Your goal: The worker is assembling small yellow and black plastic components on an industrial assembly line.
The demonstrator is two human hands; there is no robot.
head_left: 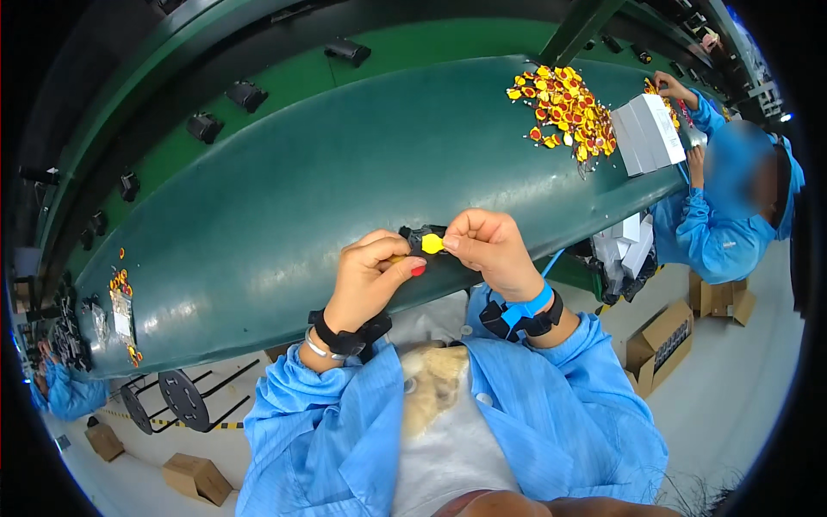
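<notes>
In front of my chest, over the near edge of the green work surface (284, 215), both hands meet. My right hand (495, 254) pinches a small flat yellow piece (432, 244) between thumb and fingertips. My left hand (370, 274) is closed around something at the yellow piece's left side; a bit of red (419, 270) shows by its thumb. Just behind the fingertips is a small black object (422, 233), and I cannot tell whether it is held or lies on the surface. Dark bands circle both wrists, with a blue strap on the right one.
A pile of yellow and red pieces (564, 112) lies at the far right, beside white boxes (646, 133). A co-worker in blue (724, 207) sits there. More small pieces (122, 289) lie at the far left. Black stools (183, 401) and cardboard boxes (196, 478) stand on the floor.
</notes>
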